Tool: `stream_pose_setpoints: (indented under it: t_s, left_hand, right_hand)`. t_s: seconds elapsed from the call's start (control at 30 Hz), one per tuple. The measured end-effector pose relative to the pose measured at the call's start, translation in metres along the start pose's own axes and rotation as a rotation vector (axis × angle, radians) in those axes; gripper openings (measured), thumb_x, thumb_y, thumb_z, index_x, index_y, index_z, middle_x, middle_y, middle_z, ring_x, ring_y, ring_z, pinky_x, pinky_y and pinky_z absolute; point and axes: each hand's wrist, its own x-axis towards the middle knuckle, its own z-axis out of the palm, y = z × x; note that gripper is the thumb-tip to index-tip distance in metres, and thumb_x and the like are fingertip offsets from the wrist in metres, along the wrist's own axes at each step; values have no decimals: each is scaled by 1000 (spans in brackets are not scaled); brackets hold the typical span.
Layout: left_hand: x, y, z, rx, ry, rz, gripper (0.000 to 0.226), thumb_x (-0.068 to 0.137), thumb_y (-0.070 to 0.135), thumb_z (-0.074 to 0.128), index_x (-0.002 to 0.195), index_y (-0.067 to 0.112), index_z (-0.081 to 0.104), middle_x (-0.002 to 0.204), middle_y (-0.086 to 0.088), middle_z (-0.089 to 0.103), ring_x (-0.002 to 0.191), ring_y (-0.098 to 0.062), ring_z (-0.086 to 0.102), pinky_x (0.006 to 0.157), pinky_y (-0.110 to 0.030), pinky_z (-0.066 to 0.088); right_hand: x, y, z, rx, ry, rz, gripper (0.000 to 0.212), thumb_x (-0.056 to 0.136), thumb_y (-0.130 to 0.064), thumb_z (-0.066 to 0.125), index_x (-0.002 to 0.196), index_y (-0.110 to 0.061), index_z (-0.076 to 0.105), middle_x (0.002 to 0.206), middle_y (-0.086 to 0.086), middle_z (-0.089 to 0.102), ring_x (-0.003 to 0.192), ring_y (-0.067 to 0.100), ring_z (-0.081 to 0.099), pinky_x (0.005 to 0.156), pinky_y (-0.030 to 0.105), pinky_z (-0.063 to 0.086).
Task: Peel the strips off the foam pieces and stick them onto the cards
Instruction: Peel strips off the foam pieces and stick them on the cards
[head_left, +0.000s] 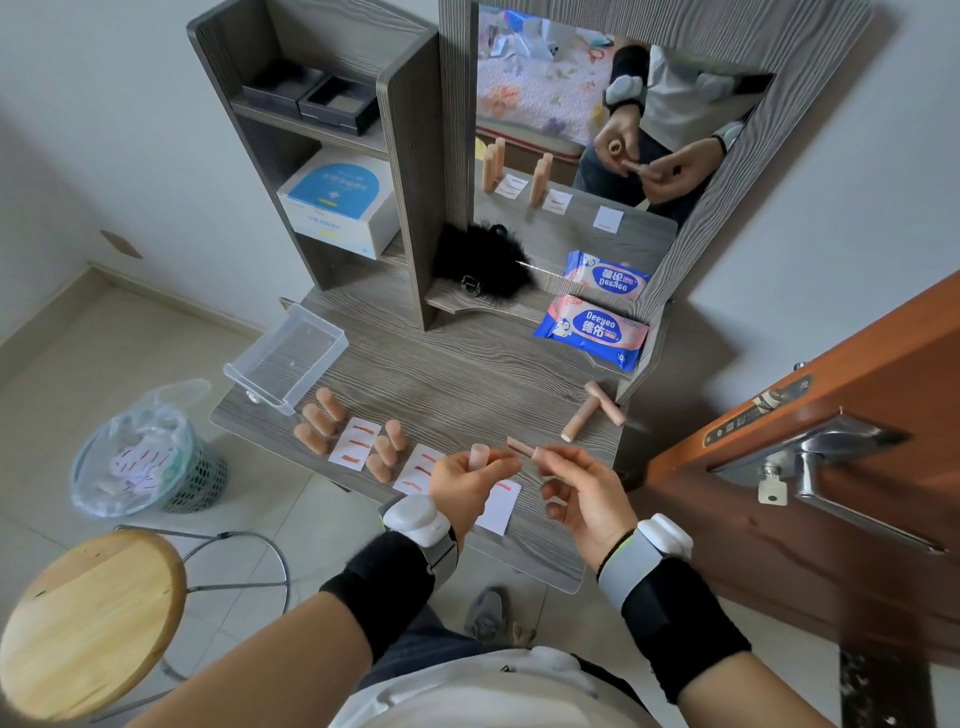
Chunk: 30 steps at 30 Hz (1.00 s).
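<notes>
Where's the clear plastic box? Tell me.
In the head view the clear plastic box sits at the left edge of the table, just behind the leftmost foam pieces.

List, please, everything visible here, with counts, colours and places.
foam pieces: eight, tan, desk; six left, two right
cards: three, white with red strips, desk front
plastic box: one, clear, desk's left end
wipes pack: one, blue and pink, desk rear right
fluffy item: one, black, low shelf
carton: one, white and blue, middle shelf
trays: two, black, top shelf
bin: one, green, bagged, floor left
stool: one, wooden seat, floor left
door: one, brown, right
left hand: one, holds a pale foam piece
right hand: one, pinches a pink piece
</notes>
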Motion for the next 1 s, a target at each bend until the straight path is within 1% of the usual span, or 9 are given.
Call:
stream_pose_setpoints:
  t_s: [0.03, 0.13, 0.27, 0.37, 0.47, 0.57, 0.6, 0.73, 1.0]
  left_hand:
    - [0, 0, 0, 59, 0, 29, 2, 78, 18, 78, 79, 19, 80, 57, 9, 61, 50, -6, 51, 48, -15, 37]
    - [2, -2, -2, 229, 5, 72, 15, 80, 13, 70, 76, 26, 77, 60, 16, 67, 52, 7, 55, 49, -7, 41]
    - [2, 0, -2, 381, -21, 108, 17, 80, 16, 66, 77, 31, 74, 55, 21, 60, 50, 4, 50, 46, -9, 39]
    - [1, 3, 0, 471, -23, 153, 17, 77, 16, 65, 75, 31, 71, 43, 21, 48, 41, 0, 41, 40, -10, 32]
    - [-1, 7, -1, 639, -30, 231, 18, 77, 21, 64, 66, 34, 60, 45, 16, 43, 45, -4, 38, 44, -17, 31]
    - [-4, 10, -2, 873, -87, 299, 10, 81, 33, 63, 89, 38, 58, 66, 12, 57, 60, -7, 51, 54, -23, 35]
    - [-5, 10, -3, 909, -95, 312, 17, 83, 37, 62, 98, 35, 57, 72, 10, 61, 64, -8, 54, 57, -24, 37]
    - [-5, 8, -7, 828, -163, 363, 15, 90, 37, 58, 99, 29, 50, 70, 10, 57, 59, -1, 50, 54, -15, 36]
    - [-1, 9, -9, 687, -146, 412, 11, 90, 33, 67, 92, 24, 64, 69, 14, 55, 62, 1, 49, 58, -11, 38]
  right_hand:
    - [1, -1, -1, 11, 10, -6, 7, 92, -13, 64, 90, -12, 70, 73, 2, 64, 55, 12, 53, 44, 23, 35]
    - [3, -7, 0, 23, 45, -8, 24, 95, -17, 60, 75, -14, 72, 66, 3, 57, 50, 12, 46, 42, 24, 28]
    - [4, -10, 1, 18, 67, -1, 36, 94, -19, 60, 60, -16, 72, 59, 2, 52, 44, 11, 40, 40, 23, 24]
    - [5, -9, 0, -15, 85, 8, 28, 93, -19, 61, 68, -11, 69, 58, 2, 49, 43, 11, 36, 40, 23, 23]
    - [7, -7, -1, -92, 73, -12, 25, 92, -15, 62, 69, -7, 68, 59, 2, 44, 44, 11, 32, 41, 23, 21]
    - [9, -4, -1, -179, 56, -53, 26, 91, -14, 64, 67, -7, 69, 57, 2, 43, 42, 11, 31, 38, 21, 22]
    - [9, -4, -1, -209, 52, -58, 23, 91, -15, 65, 71, -5, 68, 56, 2, 44, 42, 10, 31, 38, 21, 22]
    - [13, 0, 0, -258, 40, -20, 24, 91, -23, 67, 77, -4, 69, 52, -3, 47, 41, 10, 33, 39, 21, 23]
    - [21, 2, 5, -216, 25, 68, 27, 92, -25, 67, 77, -4, 58, 53, 2, 46, 40, 10, 35, 37, 20, 25]
